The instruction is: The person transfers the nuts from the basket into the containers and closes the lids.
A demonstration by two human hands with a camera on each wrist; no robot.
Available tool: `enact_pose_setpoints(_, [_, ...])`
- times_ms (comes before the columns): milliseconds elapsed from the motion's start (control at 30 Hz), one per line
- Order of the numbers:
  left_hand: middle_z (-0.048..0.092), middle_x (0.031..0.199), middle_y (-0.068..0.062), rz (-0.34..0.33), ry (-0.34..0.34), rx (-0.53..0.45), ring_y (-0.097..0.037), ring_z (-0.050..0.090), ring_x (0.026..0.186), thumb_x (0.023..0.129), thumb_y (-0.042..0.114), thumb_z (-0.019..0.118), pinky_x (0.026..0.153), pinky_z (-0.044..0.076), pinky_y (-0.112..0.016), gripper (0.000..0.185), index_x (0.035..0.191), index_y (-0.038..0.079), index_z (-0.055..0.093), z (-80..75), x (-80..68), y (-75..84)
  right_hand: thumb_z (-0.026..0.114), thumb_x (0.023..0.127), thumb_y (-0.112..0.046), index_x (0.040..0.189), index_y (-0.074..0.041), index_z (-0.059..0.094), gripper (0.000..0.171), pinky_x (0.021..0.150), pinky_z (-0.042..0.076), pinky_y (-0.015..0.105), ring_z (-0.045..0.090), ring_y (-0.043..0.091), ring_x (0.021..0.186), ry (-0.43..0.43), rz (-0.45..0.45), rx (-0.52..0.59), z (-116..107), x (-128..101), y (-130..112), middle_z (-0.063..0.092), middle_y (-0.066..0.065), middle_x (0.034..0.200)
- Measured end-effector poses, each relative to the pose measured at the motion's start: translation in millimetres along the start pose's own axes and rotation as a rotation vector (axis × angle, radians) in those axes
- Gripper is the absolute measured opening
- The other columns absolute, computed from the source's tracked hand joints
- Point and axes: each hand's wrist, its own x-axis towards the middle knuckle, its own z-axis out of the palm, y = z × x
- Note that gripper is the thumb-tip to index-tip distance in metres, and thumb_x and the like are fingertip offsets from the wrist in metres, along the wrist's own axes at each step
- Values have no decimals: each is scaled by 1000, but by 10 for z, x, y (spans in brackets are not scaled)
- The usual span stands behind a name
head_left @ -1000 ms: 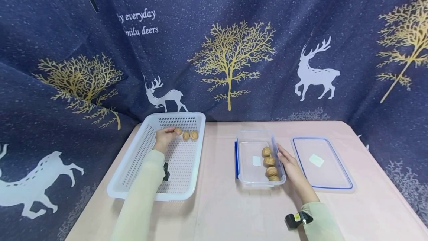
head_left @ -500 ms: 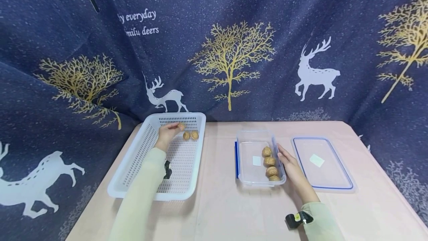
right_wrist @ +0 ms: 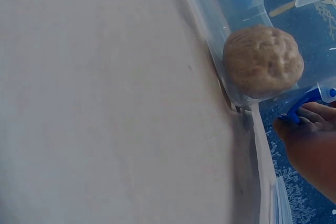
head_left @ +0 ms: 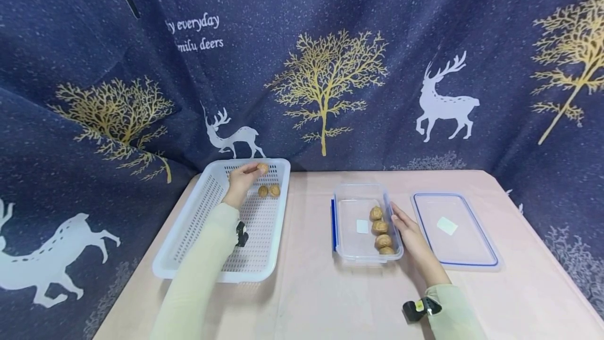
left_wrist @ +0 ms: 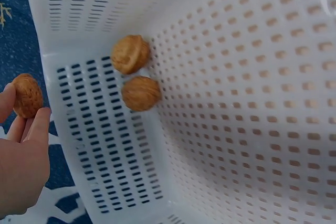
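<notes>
walnut in hand: a walnut (head_left: 262, 168) is pinched at the fingertips of the left hand (head_left: 243, 177), held up over the far end of the white basket (head_left: 189, 224), near its back rim. The wrist view shows the same nut (left_wrist: 27, 95) sitting between thumb and fingertips, clear of the basket floor.

left hand: fingers curled in lightly around that one nut, nothing else in it. Pale sleeve runs back toward the camera over the basket.

walnuts in basket: two more walnuts (head_left: 268, 191) lie side by side on the basket floor, touching or nearly so, just below and a bit right of the held one. From the wrist they look tucked up near the far corner (left_wrist: 135, 72).

right hand: the right hand (head_left: 409, 232) lies against the right wall of the clear box (head_left: 346, 198), fingers pretty much straight, not wrapped round anything. The wrist view has fingertips right by the blue clip on the rim.

clear box: open, sits mid-table, four walnuts (head_left: 380, 232) lined up along its right side. One shows big through the plastic wall (right_wrist: 262, 61).

lid: the lid (head_left: 453, 230) with the blue edge lies flat on the table just right of the box, on the other side of the right hand.

table: pinkish table (head_left: 306, 298), with a dark blue cloth with deer and gold trees hung behind.
</notes>
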Motion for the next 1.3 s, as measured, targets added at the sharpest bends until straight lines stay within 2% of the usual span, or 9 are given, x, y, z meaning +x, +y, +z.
enact_pose_setpoints(267, [58, 131, -13, 17, -9, -41, -24, 51, 124, 90, 15, 69, 107, 39, -33, 42, 129, 5, 59, 91, -36, 152, 33, 106, -25, 153, -8, 16, 53, 117, 3, 54, 2, 38, 145, 3, -24, -3, 13, -5, -3, 8, 16, 159])
enact_pose_setpoints(467, [59, 131, -13, 44, -18, -4, -25, 53, 123, 89, 17, 70, 106, 41, -34, 44, 131, 7, 58, 205, -64, 280, 33, 106, -24, 153, -7, 16, 53, 117, 2, 54, 1, 37, 145, 0, -32, -8, 1, -1, 10, 8, 16, 159])
enact_pose_setpoints(800, [58, 130, -17, 91, -81, -150, -27, 55, 122, 90, 12, 69, 104, 43, -34, 43, 131, 2, 58, 471, -122, 489, 32, 106, -22, 153, -6, 15, 53, 117, 2, 53, 0, 37, 145, 0, -33, -6, 4, -2, -1, 8, 16, 159])
enact_pose_setpoints(1067, [67, 118, -12, 156, -80, -149, -22, 62, 109, 87, 13, 73, 98, 48, -30, 38, 123, 4, 64, 691, -175, 620, 33, 106, -22, 152, -4, 16, 53, 117, 3, 53, 1, 38, 145, 3, -55, -17, -1, 1, 4, 9, 18, 159])
enact_pose_setpoints(1300, [66, 120, -14, 140, -118, -167, -23, 62, 112, 87, 13, 73, 96, 49, -29, 39, 124, 5, 64, 894, -218, 724, 33, 106, -21, 153, -4, 16, 52, 117, 3, 53, 1, 38, 145, -2, -58, -8, 1, 5, 6, 8, 18, 159])
